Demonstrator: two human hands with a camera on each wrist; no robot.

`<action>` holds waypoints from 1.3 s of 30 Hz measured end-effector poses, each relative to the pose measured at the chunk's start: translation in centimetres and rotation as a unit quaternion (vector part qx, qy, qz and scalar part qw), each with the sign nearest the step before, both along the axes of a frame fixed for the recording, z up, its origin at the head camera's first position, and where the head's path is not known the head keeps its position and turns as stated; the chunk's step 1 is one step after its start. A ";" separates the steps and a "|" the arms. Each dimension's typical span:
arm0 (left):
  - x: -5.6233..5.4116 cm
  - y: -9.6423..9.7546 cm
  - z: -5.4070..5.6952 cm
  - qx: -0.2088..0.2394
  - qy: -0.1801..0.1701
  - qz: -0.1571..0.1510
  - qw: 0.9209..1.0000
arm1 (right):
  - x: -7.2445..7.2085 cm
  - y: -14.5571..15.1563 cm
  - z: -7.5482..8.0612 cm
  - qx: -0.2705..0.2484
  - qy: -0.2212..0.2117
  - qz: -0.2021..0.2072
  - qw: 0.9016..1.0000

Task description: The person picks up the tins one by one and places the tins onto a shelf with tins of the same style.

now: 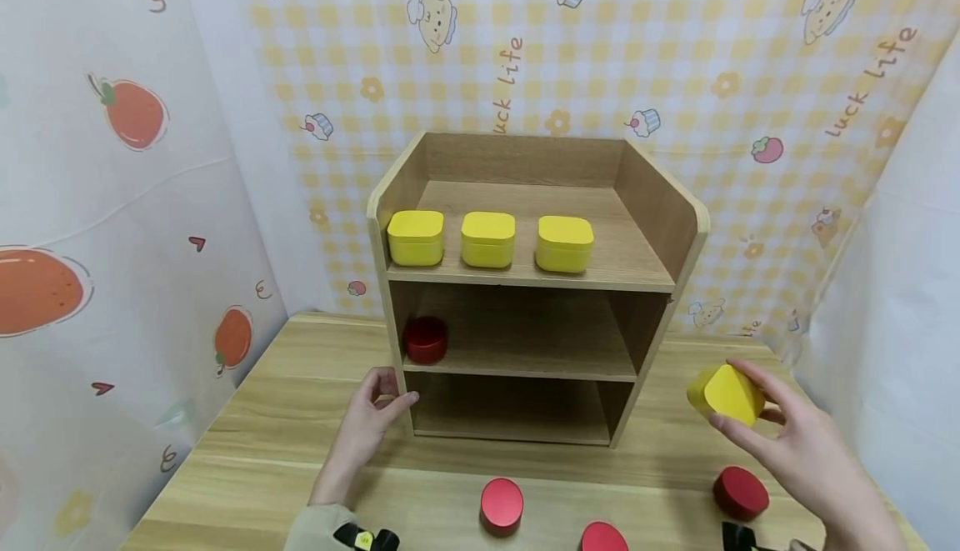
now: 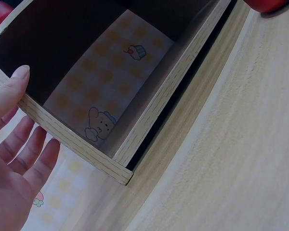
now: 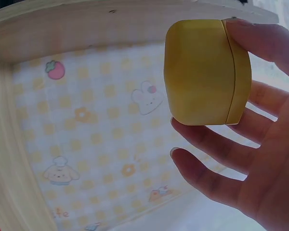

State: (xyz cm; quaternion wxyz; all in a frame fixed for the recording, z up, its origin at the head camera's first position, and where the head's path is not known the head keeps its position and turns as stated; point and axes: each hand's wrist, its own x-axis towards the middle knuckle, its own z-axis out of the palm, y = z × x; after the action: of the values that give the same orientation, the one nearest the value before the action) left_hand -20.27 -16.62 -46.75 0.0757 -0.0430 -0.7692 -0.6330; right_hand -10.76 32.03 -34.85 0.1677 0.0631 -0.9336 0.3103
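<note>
Right hand (image 1: pixel 806 438) clamped on a smooth, round-cornered, thin-seamed yellow box (image 3: pixel 202 72), left hand (image 1: pixel 366 419) clasped on wooden shelf (image 1: pixel 525 343)

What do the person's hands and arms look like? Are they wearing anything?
The left hand and right hand are both bare, without gloves. The left arm has a pale beige sleeve and a black wrist strap with a small yellow patch. A black piece shows by the right wrist, but it's mostly cut off.
</note>
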 end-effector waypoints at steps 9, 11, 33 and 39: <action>0.0 0.0 0.0 0.001 0.008 0.004 1.000 | 0.6 -1.0 0.9 0.020 0.036 0.003 0.999; 0.1 -0.1 -0.1 0.000 0.007 0.005 1.000 | 0.7 -1.3 1.0 0.023 0.041 0.004 0.999; 0.0 0.2 0.0 -0.004 0.014 0.004 1.000 | -0.5 -6.7 4.0 0.074 0.203 0.127 0.968; 0.0 0.2 0.1 -0.003 0.013 0.002 1.000 | -1.3 -7.2 6.1 0.093 0.236 0.159 0.954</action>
State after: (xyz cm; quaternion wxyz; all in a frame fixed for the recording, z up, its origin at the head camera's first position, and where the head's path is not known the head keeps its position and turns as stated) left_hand -20.30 -16.39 -46.62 0.0871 -0.0501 -0.7698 -0.6303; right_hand -12.10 24.80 -28.70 0.3251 0.2978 -0.8700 0.2206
